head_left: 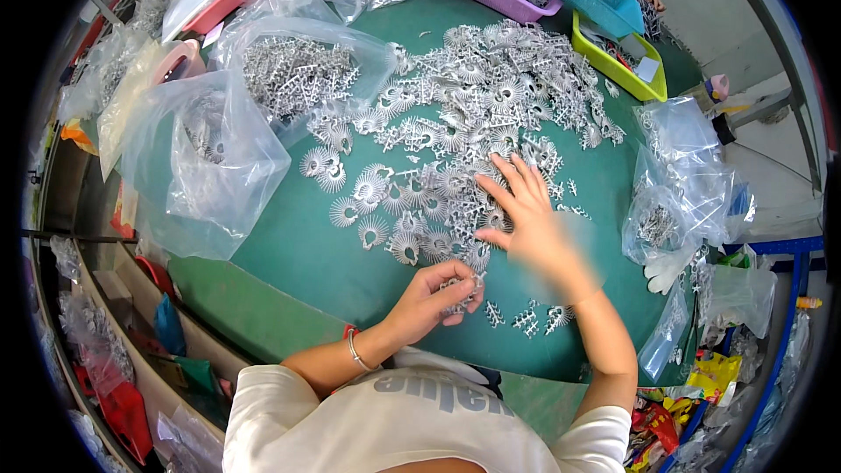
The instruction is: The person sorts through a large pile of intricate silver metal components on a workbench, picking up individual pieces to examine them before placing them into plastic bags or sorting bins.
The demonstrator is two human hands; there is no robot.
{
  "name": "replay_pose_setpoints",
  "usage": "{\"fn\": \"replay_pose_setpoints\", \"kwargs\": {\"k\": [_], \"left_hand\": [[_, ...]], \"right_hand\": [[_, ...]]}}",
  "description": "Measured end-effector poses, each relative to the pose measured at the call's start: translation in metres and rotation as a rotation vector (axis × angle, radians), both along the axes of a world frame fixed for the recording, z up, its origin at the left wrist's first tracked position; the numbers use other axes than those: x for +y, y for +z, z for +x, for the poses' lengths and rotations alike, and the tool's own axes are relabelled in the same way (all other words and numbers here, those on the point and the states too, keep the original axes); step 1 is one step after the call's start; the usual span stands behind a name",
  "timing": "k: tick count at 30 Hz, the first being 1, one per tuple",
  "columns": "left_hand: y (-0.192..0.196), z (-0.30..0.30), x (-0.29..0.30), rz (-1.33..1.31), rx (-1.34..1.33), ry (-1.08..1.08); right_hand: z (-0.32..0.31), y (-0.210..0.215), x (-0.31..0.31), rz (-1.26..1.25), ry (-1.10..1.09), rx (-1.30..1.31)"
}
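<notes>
Centrally, a heap of silver metal parts (473, 114) covers the green table (298, 254), thinning toward the near edge, where bare green surface leaves open room on the left. Left hand (434, 293) is curled closed around a small metal piece (462, 285) near that edge. Right hand (526, 210) lies flat with fingers spread, touching the heap's near fringe. Clear plastic bags (201, 166) crowd the left rim; coloured baskets (618, 57) line the far edge.

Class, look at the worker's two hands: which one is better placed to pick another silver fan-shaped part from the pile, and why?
Probably the right hand: it lies open on the pile of silver parts. The left hand is curled around small parts near the table edge.
</notes>
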State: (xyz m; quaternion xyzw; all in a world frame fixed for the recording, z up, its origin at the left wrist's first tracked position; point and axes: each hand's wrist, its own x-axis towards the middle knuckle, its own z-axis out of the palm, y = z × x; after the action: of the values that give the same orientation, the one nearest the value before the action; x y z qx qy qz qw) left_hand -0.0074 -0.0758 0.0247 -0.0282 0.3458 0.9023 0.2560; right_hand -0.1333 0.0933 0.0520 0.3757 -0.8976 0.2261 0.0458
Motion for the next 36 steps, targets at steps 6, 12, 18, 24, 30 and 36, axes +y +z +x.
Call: {"fn": "replay_pose_setpoints", "kwargs": {"k": [6, 12, 18, 24, 30, 36], "left_hand": [[0.002, 0.001, -0.004, 0.038, -0.013, 0.008], [0.005, 0.003, 0.0, 0.008, 0.029, 0.02], [0.002, 0.005, 0.007, 0.248, -0.078, -0.056], [0.002, 0.008, 0.007, 0.191, -0.252, -0.053], [-0.007, 0.009, 0.005, 0.151, -0.187, -0.052], [-0.003, 0.009, 0.007, 0.036, -0.117, -0.004]], "right_hand": [[0.036, -0.011, 0.036, 0.127, -0.039, -0.009], [0.049, -0.005, 0.068, -0.108, -0.071, 0.037], [-0.001, 0.006, 0.004, -0.215, -0.097, 0.065], [-0.006, -0.019, 0.016, -0.049, 0.028, 0.025], [0.038, -0.029, 0.077, -0.194, -0.133, -0.08], [0.052, -0.009, 0.084, -0.107, -0.198, 0.095]]}}
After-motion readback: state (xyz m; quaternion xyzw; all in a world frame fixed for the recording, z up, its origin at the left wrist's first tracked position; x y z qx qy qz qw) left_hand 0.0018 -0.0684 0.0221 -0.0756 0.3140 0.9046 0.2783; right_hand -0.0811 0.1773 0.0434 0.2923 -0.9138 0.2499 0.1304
